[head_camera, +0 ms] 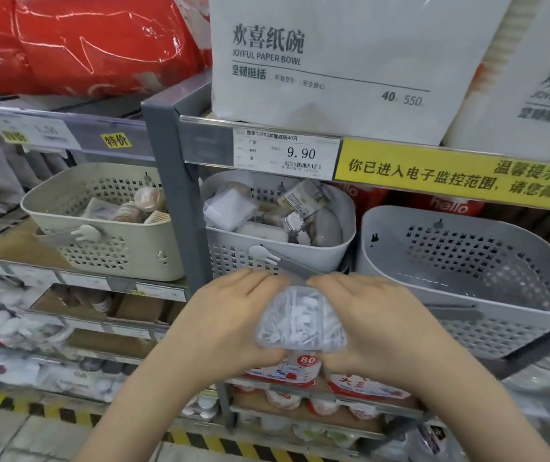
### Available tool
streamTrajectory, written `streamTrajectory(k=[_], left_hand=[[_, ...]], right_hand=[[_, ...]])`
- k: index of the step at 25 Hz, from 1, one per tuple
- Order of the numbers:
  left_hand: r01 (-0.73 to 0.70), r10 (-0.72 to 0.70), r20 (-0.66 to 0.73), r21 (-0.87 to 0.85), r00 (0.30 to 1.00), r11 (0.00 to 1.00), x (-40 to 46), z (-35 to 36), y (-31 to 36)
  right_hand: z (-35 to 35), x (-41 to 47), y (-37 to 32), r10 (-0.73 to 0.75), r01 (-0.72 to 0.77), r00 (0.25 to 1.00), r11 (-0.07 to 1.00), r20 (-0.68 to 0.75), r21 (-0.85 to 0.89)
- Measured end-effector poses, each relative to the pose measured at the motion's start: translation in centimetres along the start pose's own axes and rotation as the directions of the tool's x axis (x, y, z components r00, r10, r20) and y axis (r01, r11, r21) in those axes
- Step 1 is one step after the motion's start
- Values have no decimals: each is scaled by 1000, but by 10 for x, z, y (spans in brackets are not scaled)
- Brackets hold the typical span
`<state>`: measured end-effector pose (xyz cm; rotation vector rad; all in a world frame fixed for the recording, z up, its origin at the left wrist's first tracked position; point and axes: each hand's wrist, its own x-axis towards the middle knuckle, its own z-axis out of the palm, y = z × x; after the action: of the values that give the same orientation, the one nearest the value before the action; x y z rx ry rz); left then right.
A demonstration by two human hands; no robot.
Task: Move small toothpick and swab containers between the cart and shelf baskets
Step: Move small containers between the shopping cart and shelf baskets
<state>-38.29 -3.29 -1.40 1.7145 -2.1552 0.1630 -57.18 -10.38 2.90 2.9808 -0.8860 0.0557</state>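
A clear swab container (301,320) was gripped from both sides, left hand (230,315) and right hand (370,323) curled round it, just below the middle grey basket (333,251).

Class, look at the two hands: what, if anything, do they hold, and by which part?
Both hands, left and right, hold one clear bag of white swabs, gripped at its left and right sides.

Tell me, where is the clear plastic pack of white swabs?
The clear plastic pack of white swabs is low in the head view's middle, held between the left hand and right hand, below the full grey basket.
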Motion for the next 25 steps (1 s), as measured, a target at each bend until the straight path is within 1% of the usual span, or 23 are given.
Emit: streamTrajectory(k=[2, 3, 4, 5, 7, 8, 9, 11, 13, 15, 16, 17, 18, 19, 22, 23, 25], left_hand=[[76, -77, -15, -81, 997, 994, -12, 1, -5], [127, -130, -14, -137, 991, 982, -19, 2, -8], [190, -197, -11, -212, 980, 959, -27, 2, -12], [259, -272, -3, -297, 962, 919, -36, 1, -16], [373, -402, 32, -446, 915, 814, -50, -2, -24], [413, -454, 44, -500, 890, 761, -58, -2, -28], [445, -500, 52, -543, 864, 713, -65, -3, -32], [483, -576, 72, -633, 815, 605, -76, -1, -36], [500, -628, 105, -710, 771, 496, -84, 2, -38], [509, -668, 121, -749, 734, 424, -88, 3, -38], [511, -685, 125, -763, 718, 396, -88, 4, -37], [507, -698, 128, -779, 705, 369, -88, 4, -36], [499, -706, 132, -796, 696, 343, -88, 4, -36], [490, -712, 135, -811, 689, 320, -88, 4, -36], [445, -717, 131, -855, 685, 268, -84, 5, -32], [427, -716, 133, -870, 685, 246, -82, 5, -30], [386, -713, 156, -906, 684, 173, -80, 7, -29]], right_hand=[[-4, 9, 2, -85, 84, 996, 996, 21, 32], [-7, 13, 3, -115, 111, 992, 989, 42, 93], [-11, 17, 3, -134, 126, 991, 974, 30, 190], [-14, 20, 5, -121, 115, 993, 940, 1, 321], [-15, 24, 11, -5, 50, 997, 815, -79, 578], [-14, 27, 16, 77, 21, 990, 754, -120, 656], [-11, 34, 23, 158, -2, 975, 714, -158, 700], [-2, 59, 35, 296, -66, 935, 690, -198, 721], [11, 94, 46, 374, -172, 909, 738, -183, 653], [26, 128, 53, 373, -285, 923, 826, -94, 486], [34, 142, 55, 367, -324, 930, 852, -28, 411], [40, 152, 57, 365, -352, 930, 859, 37, 372], [47, 160, 60, 368, -372, 926, 851, 83, 371], [52, 165, 64, 378, -385, 921, 836, 98, 390], [59, 167, 71, 408, -382, 911, 783, 58, 490], [60, 166, 71, 412, -375, 910, 775, 44, 508], [58, 164, 68, 414, -360, 910, 784, 6, 506]])
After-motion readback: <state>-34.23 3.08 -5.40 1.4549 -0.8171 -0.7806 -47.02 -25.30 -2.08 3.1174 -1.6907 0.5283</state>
